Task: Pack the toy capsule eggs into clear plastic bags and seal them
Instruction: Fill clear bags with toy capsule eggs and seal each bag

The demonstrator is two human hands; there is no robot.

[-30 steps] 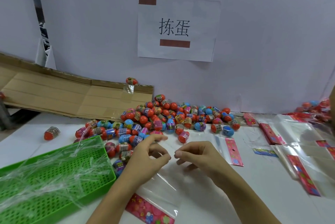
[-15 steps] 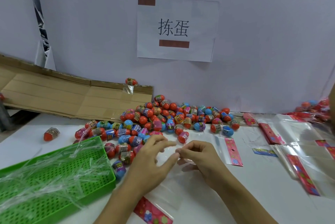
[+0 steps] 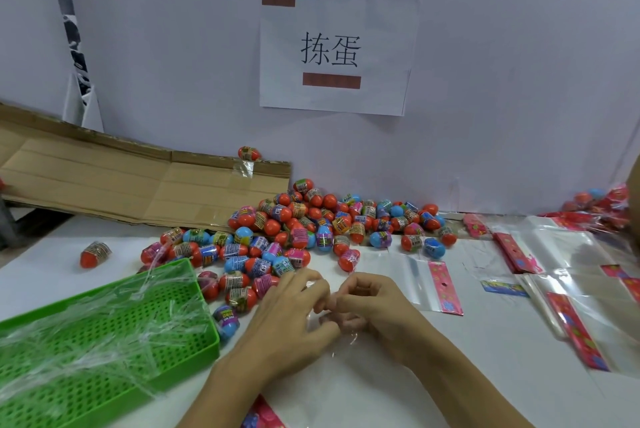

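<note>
A heap of toy capsule eggs (image 3: 311, 230), red, blue and pink, lies on the white table against the back wall. In front of it my left hand (image 3: 287, 316) and my right hand (image 3: 374, 306) meet fingertip to fingertip, both pinching the open end of a clear plastic bag (image 3: 332, 358). The bag runs back toward me under my wrists, and its pink printed header (image 3: 263, 417) shows at the bottom edge. Nothing shows inside the bag.
A green perforated tray (image 3: 104, 341) with clear film strips sits at the left. Flattened cardboard (image 3: 121, 181) leans at the back left, a lone egg (image 3: 93, 254) lies apart. More clear bags with pink headers (image 3: 445, 285) spread right; packed bags (image 3: 599, 205) lie far right.
My two hands have come together over the bag's mouth, the left fingers now curled against the right. The bag has slid slightly toward me.
</note>
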